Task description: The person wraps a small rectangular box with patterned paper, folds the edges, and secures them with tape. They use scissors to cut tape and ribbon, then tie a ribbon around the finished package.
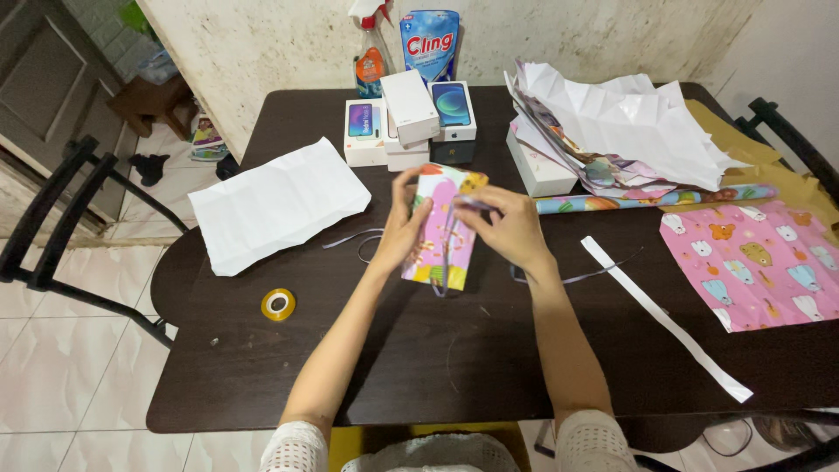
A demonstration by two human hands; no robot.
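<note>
Head view: left hand [400,234] grips the left edge of a small box wrapped in pink patterned paper [441,229], held above the dark wooden table [437,358]. Right hand [511,229] pinches a thin lilac ribbon [448,249] against the box front. A yellow tape roll [278,304] lies nearby.

A home dining corner, dark wooden table [262,385] on pale tiled floor [52,367], black metal-framed chairs [52,218], stained plaster wall [288,44], orange-labelled spray cleaner bottle [371,57], small stacked white phone boxes [409,118], crumpled patterned gift wrapping paper [752,262]
</note>
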